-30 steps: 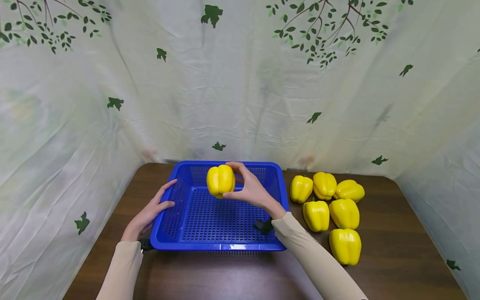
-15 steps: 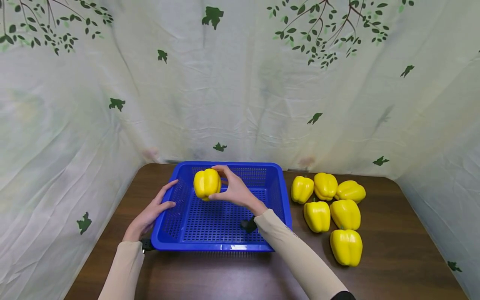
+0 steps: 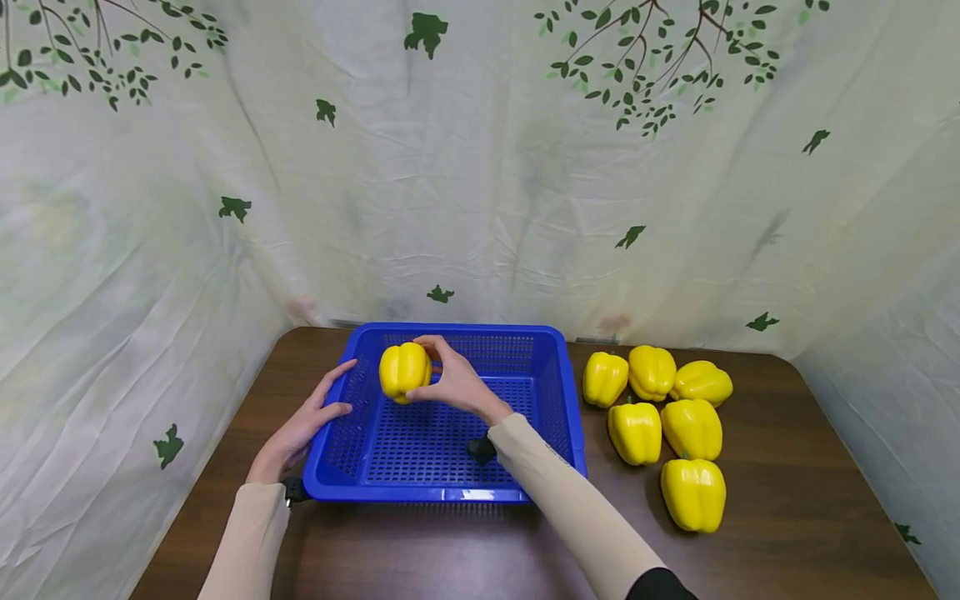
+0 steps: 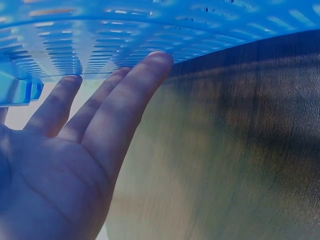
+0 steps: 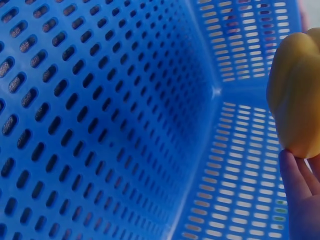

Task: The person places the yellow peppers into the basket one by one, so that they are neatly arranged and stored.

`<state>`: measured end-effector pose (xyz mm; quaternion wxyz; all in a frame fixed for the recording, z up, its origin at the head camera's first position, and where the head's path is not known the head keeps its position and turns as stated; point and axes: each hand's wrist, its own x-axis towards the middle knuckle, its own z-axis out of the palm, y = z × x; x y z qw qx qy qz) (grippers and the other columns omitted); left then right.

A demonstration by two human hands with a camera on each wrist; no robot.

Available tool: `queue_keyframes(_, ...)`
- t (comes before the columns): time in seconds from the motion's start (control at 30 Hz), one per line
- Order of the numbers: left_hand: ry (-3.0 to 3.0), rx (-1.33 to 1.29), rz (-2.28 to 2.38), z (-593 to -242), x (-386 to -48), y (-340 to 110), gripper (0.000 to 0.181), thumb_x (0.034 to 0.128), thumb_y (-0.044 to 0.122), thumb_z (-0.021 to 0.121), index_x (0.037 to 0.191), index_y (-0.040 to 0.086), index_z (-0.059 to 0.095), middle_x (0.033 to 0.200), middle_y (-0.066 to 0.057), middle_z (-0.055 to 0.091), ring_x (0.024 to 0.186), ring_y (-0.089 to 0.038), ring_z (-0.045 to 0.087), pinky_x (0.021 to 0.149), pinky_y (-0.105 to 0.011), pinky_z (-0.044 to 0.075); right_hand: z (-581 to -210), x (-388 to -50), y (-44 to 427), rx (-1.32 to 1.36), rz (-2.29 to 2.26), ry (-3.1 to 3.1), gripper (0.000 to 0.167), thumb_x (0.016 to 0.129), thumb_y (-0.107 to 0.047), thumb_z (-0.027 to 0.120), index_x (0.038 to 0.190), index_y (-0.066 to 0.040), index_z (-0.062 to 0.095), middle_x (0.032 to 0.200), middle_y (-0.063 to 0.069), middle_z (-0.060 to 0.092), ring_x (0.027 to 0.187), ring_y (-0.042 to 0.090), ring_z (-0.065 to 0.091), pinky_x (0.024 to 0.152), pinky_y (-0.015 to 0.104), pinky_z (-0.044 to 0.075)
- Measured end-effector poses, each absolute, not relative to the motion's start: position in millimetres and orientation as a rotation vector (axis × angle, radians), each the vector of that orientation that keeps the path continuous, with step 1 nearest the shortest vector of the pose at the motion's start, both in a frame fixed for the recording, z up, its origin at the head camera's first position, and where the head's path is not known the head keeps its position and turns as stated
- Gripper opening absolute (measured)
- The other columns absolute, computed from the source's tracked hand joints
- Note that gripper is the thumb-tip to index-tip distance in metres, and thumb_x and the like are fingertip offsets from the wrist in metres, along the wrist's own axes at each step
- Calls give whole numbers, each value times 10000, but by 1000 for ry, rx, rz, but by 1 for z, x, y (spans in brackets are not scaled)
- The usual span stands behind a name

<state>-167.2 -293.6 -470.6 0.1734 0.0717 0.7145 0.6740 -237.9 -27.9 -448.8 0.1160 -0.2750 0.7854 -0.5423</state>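
Observation:
A yellow bell pepper (image 3: pixel 401 372) is held by my right hand (image 3: pixel 459 383), thumb below and fingers at its far side. It hangs above the left part of the blue plastic basket (image 3: pixel 450 493); in the right wrist view the pepper (image 5: pixel 296 95) appears at the right edge, fingertips against its lower end. My left hand (image 3: pixel 300 425) holds the basket's left rim, thumb over the edge. Seen from the left wrist, several fingers (image 4: pixel 112 110) reach up to the slotted outer wall of the basket (image 4: pixel 120 40). No pepper shows on the basket floor.
Several more yellow bell peppers (image 3: pixel 692 429) lie grouped on the brown wooden table (image 3: pixel 795 500), right of the basket. Pale curtains (image 3: pixel 480 208) with leaf prints hang behind and on both sides. A dark wrist-camera mount (image 3: pixel 481 451) hangs under the right wrist, over the basket.
My right hand has carried the bell pepper leftward and slightly down over the basket, slowing in the last half second. The left hand and the basket have stayed put.

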Motion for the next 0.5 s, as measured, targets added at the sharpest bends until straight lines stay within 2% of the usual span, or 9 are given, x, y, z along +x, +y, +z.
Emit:
queue_keyframes(0.2, 2021, 208, 1916, -470, -167, -292, 673, 990, 84, 453, 1531, 266, 97, 1526, -247, 50, 1220, -536, 325, 871, -541, 466, -459, -242, -36, -768, -1576, 2311, 783, 730, -158, 825, 1388, -121, 403, 1379, 61, 459, 1205, 189, 489, 986, 395, 419)
queue_keyframes(0.5, 2010, 219, 1922, -471, -168, -292, 666, 998, 89, 440, 1534, 265, 84, 1517, -258, 68, 1194, -498, 377, 865, -495, 480, -469, -243, -45, -717, -1547, 2321, 773, 725, -161, 828, 1375, -124, 411, 1343, 43, 503, 1217, 166, 479, 983, 366, 418)
